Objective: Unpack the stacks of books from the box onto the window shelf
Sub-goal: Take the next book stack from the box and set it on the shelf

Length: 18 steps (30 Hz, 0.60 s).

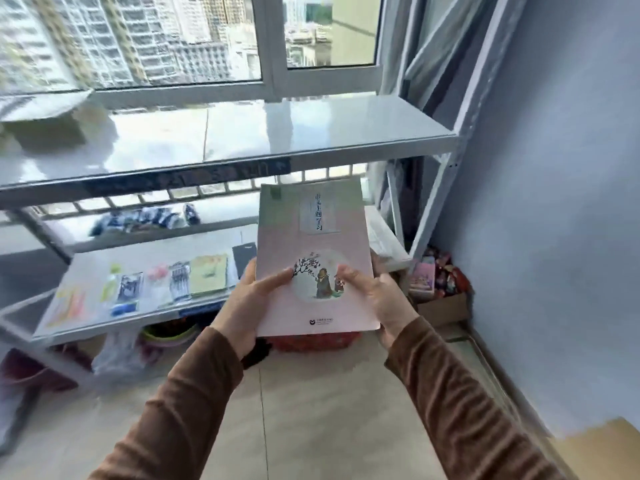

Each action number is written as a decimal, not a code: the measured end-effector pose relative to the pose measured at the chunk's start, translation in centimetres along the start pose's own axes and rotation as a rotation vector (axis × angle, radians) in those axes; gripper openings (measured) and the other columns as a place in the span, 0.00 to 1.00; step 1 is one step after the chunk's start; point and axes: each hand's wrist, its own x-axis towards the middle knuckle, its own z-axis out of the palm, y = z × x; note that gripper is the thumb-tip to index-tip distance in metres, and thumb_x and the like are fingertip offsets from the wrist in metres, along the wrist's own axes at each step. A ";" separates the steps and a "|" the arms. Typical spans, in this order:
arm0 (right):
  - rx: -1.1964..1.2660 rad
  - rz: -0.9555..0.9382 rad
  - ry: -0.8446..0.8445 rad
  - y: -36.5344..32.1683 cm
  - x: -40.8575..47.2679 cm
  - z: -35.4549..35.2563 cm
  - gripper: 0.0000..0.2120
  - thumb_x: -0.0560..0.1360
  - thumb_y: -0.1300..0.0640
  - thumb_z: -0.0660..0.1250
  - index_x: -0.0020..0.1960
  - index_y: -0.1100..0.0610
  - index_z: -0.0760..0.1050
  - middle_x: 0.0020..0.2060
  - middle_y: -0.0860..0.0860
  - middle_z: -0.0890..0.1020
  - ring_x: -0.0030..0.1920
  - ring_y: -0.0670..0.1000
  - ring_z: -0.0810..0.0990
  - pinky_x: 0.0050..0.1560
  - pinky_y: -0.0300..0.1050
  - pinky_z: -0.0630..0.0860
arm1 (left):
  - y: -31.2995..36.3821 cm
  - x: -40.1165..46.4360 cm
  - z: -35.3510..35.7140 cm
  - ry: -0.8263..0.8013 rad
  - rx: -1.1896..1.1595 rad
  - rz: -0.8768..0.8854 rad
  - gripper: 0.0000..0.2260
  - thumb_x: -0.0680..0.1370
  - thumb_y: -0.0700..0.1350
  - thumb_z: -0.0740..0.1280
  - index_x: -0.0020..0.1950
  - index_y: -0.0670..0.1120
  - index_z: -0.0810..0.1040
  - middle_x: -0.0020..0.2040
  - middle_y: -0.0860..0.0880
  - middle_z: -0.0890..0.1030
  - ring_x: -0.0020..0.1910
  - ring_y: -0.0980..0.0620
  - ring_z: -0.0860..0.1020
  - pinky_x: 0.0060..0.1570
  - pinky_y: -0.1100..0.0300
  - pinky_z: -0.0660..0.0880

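A stack of books (311, 244) with a pale pink and green cover and a round picture on top is held in the air in front of me. My left hand (249, 299) grips its lower left edge, thumb on the cover. My right hand (377, 299) grips its lower right edge, thumb on the cover too. The glossy white window shelf (277, 133) runs across the view above and beyond the stack. A corner of a cardboard box (602, 452) shows at the bottom right.
A lower shelf (149, 306) carries several small flat items. A small box (48, 129) sits on the window shelf at far left. Bags and bowls lie under the lower shelf. An open carton with colourful things (440, 292) stands by the blue wall on the right.
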 end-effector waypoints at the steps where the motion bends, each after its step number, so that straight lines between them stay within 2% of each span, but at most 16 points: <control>1: -0.020 -0.017 -0.047 -0.3 1.3 1.9 0.30 0.67 0.53 0.79 0.66 0.54 0.76 0.57 0.58 0.85 0.60 0.62 0.82 0.65 0.63 0.75 | 1.2 0.3 -1.6 0.031 -0.013 0.021 0.25 0.73 0.42 0.74 0.69 0.47 0.73 0.58 0.39 0.85 0.50 0.38 0.85 0.42 0.47 0.84; 3: -0.041 -0.047 -0.111 -0.6 4.0 5.6 0.26 0.72 0.58 0.74 0.68 0.57 0.73 0.58 0.61 0.84 0.60 0.63 0.82 0.65 0.62 0.76 | 3.5 1.2 -4.4 0.082 -0.027 0.064 0.26 0.72 0.41 0.74 0.70 0.44 0.72 0.59 0.38 0.84 0.51 0.37 0.84 0.41 0.48 0.84; 5: -0.074 -0.080 -0.157 -1.1 7.0 8.9 0.24 0.74 0.63 0.71 0.69 0.61 0.71 0.56 0.62 0.84 0.57 0.58 0.84 0.62 0.56 0.79 | 5.6 2.8 -7.1 0.124 -0.033 0.099 0.27 0.71 0.41 0.73 0.69 0.43 0.72 0.60 0.36 0.84 0.56 0.33 0.83 0.47 0.43 0.83; 7: -0.107 -0.125 -0.196 -1.6 10.3 11.9 0.24 0.73 0.60 0.72 0.68 0.60 0.72 0.53 0.59 0.84 0.49 0.53 0.85 0.56 0.51 0.81 | 7.8 4.9 -9.5 0.159 -0.028 0.138 0.25 0.73 0.40 0.73 0.69 0.43 0.73 0.59 0.37 0.84 0.55 0.34 0.83 0.49 0.43 0.83; 10: -0.016 -0.108 -0.247 -2.0 15.4 16.0 0.28 0.67 0.55 0.75 0.66 0.52 0.74 0.53 0.56 0.86 0.49 0.54 0.85 0.53 0.55 0.81 | 11.0 8.5 -12.8 0.171 0.000 0.207 0.23 0.75 0.40 0.72 0.69 0.44 0.73 0.58 0.39 0.85 0.51 0.41 0.85 0.43 0.50 0.83; 13: 0.083 -0.048 -0.329 -2.2 20.4 19.9 0.26 0.72 0.59 0.74 0.67 0.49 0.73 0.55 0.55 0.86 0.50 0.57 0.86 0.52 0.60 0.82 | 14.2 11.6 -16.2 0.220 0.014 0.230 0.23 0.75 0.42 0.73 0.69 0.46 0.74 0.59 0.41 0.85 0.51 0.41 0.86 0.42 0.50 0.84; 18: 0.125 0.013 -0.427 -2.9 26.9 26.0 0.24 0.74 0.61 0.72 0.68 0.50 0.72 0.55 0.57 0.86 0.47 0.58 0.86 0.45 0.56 0.84 | 18.4 15.5 -21.5 0.304 0.022 0.238 0.24 0.73 0.48 0.76 0.68 0.50 0.75 0.58 0.43 0.86 0.52 0.41 0.85 0.44 0.48 0.83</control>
